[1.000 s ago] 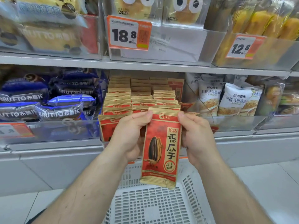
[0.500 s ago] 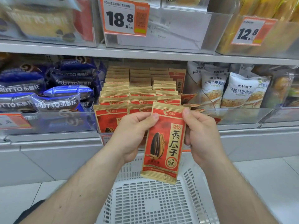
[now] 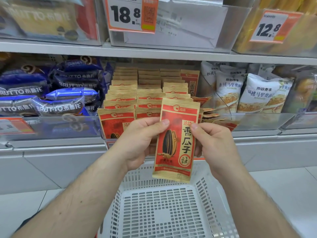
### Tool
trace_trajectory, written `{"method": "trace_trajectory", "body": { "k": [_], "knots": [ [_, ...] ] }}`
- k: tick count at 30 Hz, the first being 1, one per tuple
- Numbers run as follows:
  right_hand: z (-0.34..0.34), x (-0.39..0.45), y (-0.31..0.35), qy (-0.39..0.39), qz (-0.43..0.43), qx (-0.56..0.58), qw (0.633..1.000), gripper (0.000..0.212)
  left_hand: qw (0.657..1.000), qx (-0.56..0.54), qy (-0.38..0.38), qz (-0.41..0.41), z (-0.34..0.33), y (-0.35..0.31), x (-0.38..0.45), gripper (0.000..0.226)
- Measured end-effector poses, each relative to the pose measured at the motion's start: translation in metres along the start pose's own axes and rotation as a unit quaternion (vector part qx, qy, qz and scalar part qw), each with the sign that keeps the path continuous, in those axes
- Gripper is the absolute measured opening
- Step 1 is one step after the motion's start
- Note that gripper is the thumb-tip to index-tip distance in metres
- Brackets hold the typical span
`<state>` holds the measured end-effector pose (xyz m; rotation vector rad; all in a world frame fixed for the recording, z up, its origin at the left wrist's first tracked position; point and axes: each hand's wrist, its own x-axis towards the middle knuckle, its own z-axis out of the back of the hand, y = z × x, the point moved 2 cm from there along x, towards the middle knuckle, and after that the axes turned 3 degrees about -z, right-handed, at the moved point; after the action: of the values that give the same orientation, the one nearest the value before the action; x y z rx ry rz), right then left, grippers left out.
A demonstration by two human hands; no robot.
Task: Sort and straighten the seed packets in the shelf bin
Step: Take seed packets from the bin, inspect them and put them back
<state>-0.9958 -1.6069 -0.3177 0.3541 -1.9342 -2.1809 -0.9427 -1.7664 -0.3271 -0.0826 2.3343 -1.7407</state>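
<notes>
At 12 o'clock above white basket [image 3: 164, 212], L hand [image 3: 140, 140] & R hand [image 3: 214, 143] both pinch upright red seed packet [image 3: 176, 143] w/ thumbs in front of shelf bin [image 3: 147, 93].

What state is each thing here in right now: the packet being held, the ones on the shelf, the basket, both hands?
Held seed packet: upright, in front of the bin, pinched from both sides.
Left hand: grip on the packet's left edge.
Right hand: grip on its right edge.
Shelf packets: standing in rows.
Loose packets: lying flat, right of the rows.
White basket: nothing visible inside.
</notes>
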Motion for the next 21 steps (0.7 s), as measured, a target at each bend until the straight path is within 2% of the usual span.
{"method": "trace_trajectory", "body": {
  "k": [5,7,11,17,21],
  "knots": [
    [0.004,0.003,-0.004,-0.004,0.012,0.002,1.000,0.030,1.000,0.004,-0.006,-0.005,0.002,0.003,0.002,0.024],
    [0.005,0.003,-0.005,0.030,-0.008,-0.001,1.000,0.028,1.000,-0.004,-0.024,-0.008,0.003,0.004,0.004,0.019],
    [0.007,0.000,-0.009,0.121,-0.049,-0.077,0.988,0.024,0.999,-0.022,-0.033,-0.021,0.003,0.002,0.004,0.022],
    [0.009,-0.001,-0.007,0.111,-0.050,0.022,0.992,0.026,0.999,-0.018,0.030,-0.028,0.003,0.000,0.000,0.037],
    [0.015,-0.002,-0.007,0.174,-0.059,0.009,0.983,0.034,0.998,-0.020,0.029,-0.043,0.007,0.001,0.001,0.040]
  ]
}}
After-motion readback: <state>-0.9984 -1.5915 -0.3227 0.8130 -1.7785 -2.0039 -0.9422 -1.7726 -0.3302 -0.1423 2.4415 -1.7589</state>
